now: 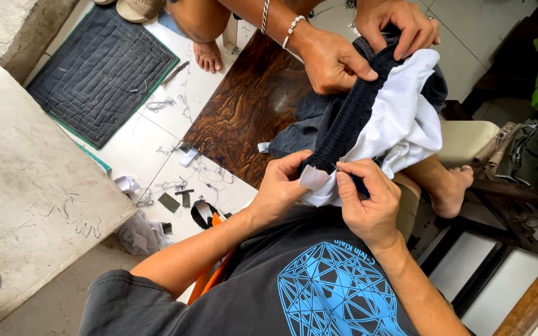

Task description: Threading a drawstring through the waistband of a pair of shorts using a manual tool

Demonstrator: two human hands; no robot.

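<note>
At the far left we are seeing a dark quilted mat (101,71) lying on the white tiled floor (157,146), with thread scraps and small fabric pieces near it. Moving right, our left hand (279,186) is pinching a small white label (314,178) against the end of the black elastic waistband (350,118). Our right hand (368,202) is closed around a thin dark tool (357,184), whose tip is hidden. The waistband is stretching over the white mesh lining (406,118) above a dark wooden board (244,106). Another person's two hands (368,43) are gripping its far end. For good work, we are judging that the band must be tight and the label flat.
</note>
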